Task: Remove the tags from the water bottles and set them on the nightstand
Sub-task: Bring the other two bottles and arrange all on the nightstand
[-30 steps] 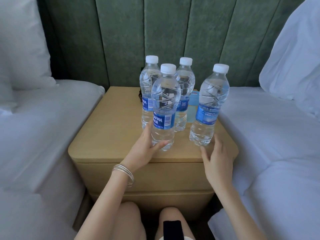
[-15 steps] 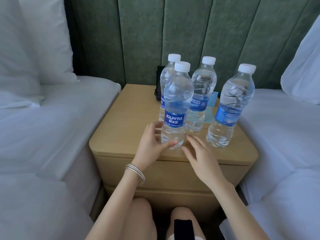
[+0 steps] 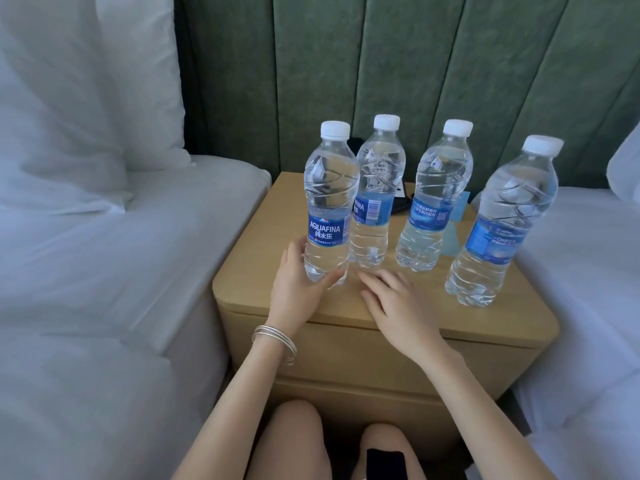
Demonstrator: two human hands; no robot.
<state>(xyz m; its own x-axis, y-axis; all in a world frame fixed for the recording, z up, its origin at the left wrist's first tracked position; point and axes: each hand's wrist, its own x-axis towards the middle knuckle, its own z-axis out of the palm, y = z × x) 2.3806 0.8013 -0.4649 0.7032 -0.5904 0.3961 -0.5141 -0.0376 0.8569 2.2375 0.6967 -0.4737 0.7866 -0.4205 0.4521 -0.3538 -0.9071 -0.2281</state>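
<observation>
Four water bottles (image 3: 433,188) stand on the nightstand surface (image 3: 266,216) at centre frame with no tags visible, so little seems left: the left hand (image 3: 294,289) wraps its fingers round the leftmost bottle (image 3: 327,202) near its base, the right hand (image 3: 398,303) open, fingers straight, just beside it.

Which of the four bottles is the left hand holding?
The leftmost bottle, the only one showing the full AQUAFINA name; the left hand grips it near the base.
</observation>
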